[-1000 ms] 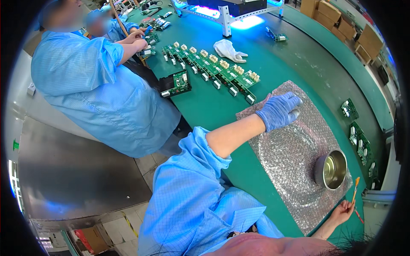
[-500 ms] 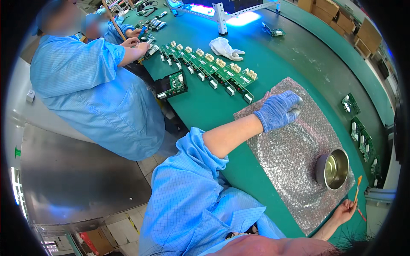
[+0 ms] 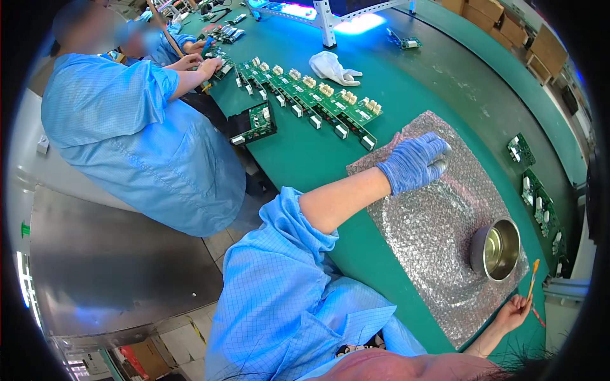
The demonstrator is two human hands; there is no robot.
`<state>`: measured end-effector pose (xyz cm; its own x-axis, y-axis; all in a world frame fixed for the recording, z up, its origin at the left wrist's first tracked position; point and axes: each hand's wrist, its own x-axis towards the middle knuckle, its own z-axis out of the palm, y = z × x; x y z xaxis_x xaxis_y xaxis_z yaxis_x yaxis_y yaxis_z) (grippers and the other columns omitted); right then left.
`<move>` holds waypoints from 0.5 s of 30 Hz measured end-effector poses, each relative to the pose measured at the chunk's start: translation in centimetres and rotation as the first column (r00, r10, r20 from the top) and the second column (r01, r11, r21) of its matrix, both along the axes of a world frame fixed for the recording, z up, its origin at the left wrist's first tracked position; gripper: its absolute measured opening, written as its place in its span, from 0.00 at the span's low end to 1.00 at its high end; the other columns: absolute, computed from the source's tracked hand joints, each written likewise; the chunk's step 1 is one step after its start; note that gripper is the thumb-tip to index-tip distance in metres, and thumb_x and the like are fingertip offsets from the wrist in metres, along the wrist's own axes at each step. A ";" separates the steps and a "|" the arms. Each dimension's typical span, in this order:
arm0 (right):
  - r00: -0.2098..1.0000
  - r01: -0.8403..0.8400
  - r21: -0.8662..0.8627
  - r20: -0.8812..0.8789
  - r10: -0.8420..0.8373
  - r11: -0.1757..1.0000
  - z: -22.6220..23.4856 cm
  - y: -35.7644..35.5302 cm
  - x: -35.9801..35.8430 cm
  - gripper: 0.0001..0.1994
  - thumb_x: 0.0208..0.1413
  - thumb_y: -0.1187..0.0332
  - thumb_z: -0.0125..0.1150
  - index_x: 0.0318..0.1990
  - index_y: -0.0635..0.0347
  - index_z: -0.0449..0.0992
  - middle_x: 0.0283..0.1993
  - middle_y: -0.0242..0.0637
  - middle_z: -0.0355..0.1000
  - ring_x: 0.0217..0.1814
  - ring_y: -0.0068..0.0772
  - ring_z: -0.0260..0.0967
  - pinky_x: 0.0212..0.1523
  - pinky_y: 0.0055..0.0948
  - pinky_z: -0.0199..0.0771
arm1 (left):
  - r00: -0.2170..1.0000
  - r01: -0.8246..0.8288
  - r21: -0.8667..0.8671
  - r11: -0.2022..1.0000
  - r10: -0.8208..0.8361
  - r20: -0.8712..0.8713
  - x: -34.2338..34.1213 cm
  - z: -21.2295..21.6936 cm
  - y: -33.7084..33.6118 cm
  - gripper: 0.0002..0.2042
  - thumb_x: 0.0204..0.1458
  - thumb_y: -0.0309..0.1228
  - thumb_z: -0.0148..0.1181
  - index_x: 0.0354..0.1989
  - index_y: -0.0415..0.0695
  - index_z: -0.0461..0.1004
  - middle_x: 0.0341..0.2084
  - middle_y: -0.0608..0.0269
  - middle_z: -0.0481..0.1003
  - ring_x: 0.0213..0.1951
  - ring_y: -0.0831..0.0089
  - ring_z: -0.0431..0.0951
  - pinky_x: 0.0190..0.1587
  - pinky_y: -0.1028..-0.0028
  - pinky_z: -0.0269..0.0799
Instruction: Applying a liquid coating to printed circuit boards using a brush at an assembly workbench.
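Note:
My left hand (image 3: 414,164), in a blue knitted glove, rests on the far part of a sheet of bubble wrap (image 3: 419,235). Its fingers are a little apart and I see nothing held in them. At the lower right, my bare right hand (image 3: 513,313) pinches a slim brush (image 3: 534,276) with an orange tip pointing up; a red end shows below the fingers. Between the hands, nearer the right one, a round metal bowl (image 3: 476,251) sits on the wrap with some clear liquid inside.
A row of joined green circuit boards (image 3: 311,95) lies beyond my left hand, beside a white glove (image 3: 333,68). More boards (image 3: 540,203) lie along the right side. A co-worker in a blue smock (image 3: 140,140) works at the left. A metal frame (image 3: 326,25) stands at the back.
The view has shifted very slightly. The co-worker's hands at the far left have moved a little; both my hands stay in place.

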<state>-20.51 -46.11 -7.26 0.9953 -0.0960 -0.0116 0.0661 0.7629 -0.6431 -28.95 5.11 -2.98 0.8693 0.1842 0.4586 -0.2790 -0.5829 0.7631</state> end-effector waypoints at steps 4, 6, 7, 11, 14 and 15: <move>1.000 0.030 -0.013 -0.005 -0.031 0.999 0.0 0.0 -0.1 0.10 0.58 0.73 0.44 0.42 0.71 0.66 0.21 0.28 0.49 0.22 0.21 0.45 0.24 0.21 0.48 | 1.000 0.011 0.028 1.000 -0.012 0.026 0.0 -0.1 0.0 0.12 0.44 0.24 0.58 0.39 0.42 0.69 0.33 0.60 0.70 0.35 0.71 0.76 0.37 0.74 0.74; 1.000 -0.020 0.008 0.023 0.020 1.000 0.1 0.1 -0.1 0.10 0.58 0.74 0.45 0.43 0.71 0.65 0.21 0.28 0.49 0.22 0.21 0.45 0.24 0.21 0.48 | 0.999 0.010 0.048 0.999 -0.012 0.040 0.0 -0.1 -0.1 0.12 0.44 0.24 0.58 0.39 0.42 0.69 0.33 0.59 0.71 0.35 0.70 0.76 0.37 0.74 0.74; 1.000 0.003 -0.005 0.012 -0.003 1.000 0.1 0.1 -0.2 0.09 0.58 0.72 0.44 0.41 0.71 0.65 0.21 0.28 0.49 0.22 0.21 0.45 0.23 0.20 0.48 | 0.998 0.003 0.058 0.998 -0.007 0.067 0.0 0.0 -0.1 0.12 0.44 0.24 0.58 0.39 0.42 0.69 0.33 0.59 0.71 0.35 0.70 0.76 0.37 0.73 0.74; 1.000 0.018 0.000 -0.002 -0.018 1.000 0.3 0.3 -0.3 0.09 0.59 0.71 0.43 0.40 0.71 0.63 0.21 0.28 0.49 0.21 0.20 0.45 0.23 0.20 0.49 | 0.994 -0.012 0.083 0.997 0.003 0.106 -0.2 0.2 -0.1 0.12 0.44 0.24 0.59 0.39 0.42 0.69 0.33 0.58 0.71 0.35 0.68 0.76 0.38 0.73 0.74; 1.000 0.030 0.002 0.000 -0.030 1.000 0.4 0.4 -0.3 0.09 0.59 0.71 0.43 0.40 0.70 0.63 0.21 0.28 0.49 0.21 0.20 0.45 0.23 0.20 0.50 | 0.997 -0.004 0.075 0.997 -0.002 0.080 -0.1 0.5 0.0 0.12 0.44 0.25 0.58 0.39 0.42 0.69 0.33 0.58 0.71 0.35 0.68 0.76 0.38 0.72 0.74; 1.000 0.029 0.013 0.008 -0.029 1.000 0.4 0.4 -0.3 0.09 0.59 0.71 0.43 0.40 0.70 0.63 0.21 0.28 0.49 0.21 0.20 0.45 0.23 0.20 0.50 | 0.998 0.002 0.065 0.998 -0.007 0.067 -0.2 0.5 0.0 0.12 0.44 0.25 0.58 0.39 0.42 0.69 0.33 0.57 0.71 0.35 0.67 0.76 0.38 0.72 0.74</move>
<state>-20.85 -45.69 -6.83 0.9922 -0.1245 -0.0048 0.0933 0.7685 -0.6330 -29.14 5.08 -2.44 0.8367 0.1481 0.5272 -0.3315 -0.6294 0.7029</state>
